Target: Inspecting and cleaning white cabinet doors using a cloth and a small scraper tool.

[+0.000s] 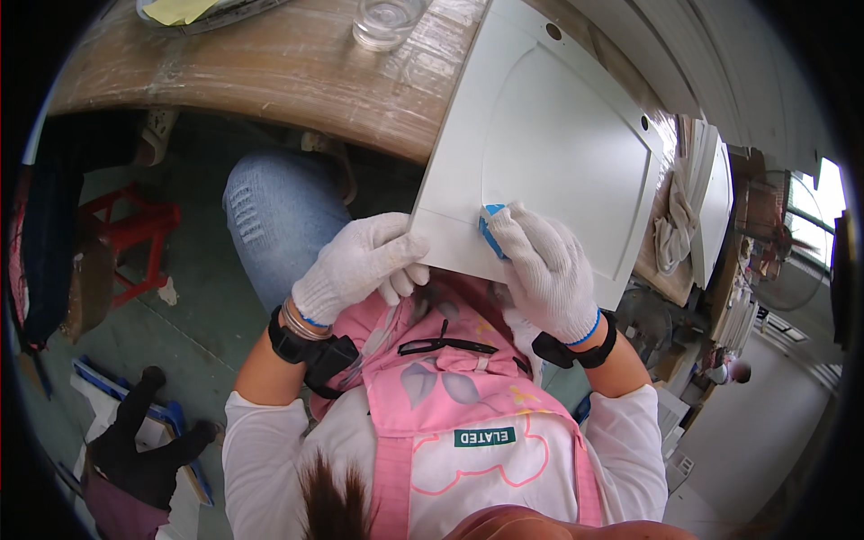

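Observation:
A white cabinet door panel (558,144) with a curved raised frame and two round holes rests on the table, its near end reaching over my lap. My left hand (369,261), in a white knit glove, grips the panel's near left corner, thumb on top and fingers curled below. My right hand (549,252), gloved the same way, holds a small blue block (491,229) against the panel's face at the inner frame line. Its fingers partly cover the block, so its exact kind is hidden.
The wooden table (270,72) is wrapped in clear film. A clear glass (385,22) stands on it near a tray (202,16) with yellow paper. Right of the panel lies a pale cloth (675,229). A red stool (135,234) stands left; another person (135,468) works at lower left.

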Motion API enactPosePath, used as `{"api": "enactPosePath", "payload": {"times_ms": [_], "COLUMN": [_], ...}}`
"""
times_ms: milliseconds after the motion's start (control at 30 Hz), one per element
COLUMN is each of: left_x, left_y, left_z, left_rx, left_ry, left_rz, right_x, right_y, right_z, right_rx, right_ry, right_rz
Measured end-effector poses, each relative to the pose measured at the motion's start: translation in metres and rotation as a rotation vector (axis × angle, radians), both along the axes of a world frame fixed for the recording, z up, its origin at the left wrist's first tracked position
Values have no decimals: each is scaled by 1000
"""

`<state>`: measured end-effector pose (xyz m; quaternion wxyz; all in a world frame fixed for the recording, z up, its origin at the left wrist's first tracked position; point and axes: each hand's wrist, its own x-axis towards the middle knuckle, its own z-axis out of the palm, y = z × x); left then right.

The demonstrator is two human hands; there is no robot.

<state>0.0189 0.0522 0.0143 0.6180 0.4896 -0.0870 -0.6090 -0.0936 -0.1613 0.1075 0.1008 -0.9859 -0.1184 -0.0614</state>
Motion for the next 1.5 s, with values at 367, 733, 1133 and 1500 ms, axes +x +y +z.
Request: {"api": "enactPosePath", "payload": {"times_ms": [367, 733, 1133, 1500], "left_x": [1, 0, 0, 0], "left_y": [-1, -1, -1, -2], "left_z": [-1, -3, -2, -1], "left_rx": [1, -12, 10, 11], "left_ry": [3, 8, 8, 4], "left_rz": [2, 5, 6, 1], "right_x": [0, -7, -1, -1], "right_y": [-5, -5, -3, -4], "right_z": [-3, -3, -2, -4], "right_rx": [-20, -2, -32, -51], "right_ry": [-24, 42, -3, 21], "right_rz": [-10, -36, 10, -1]}}
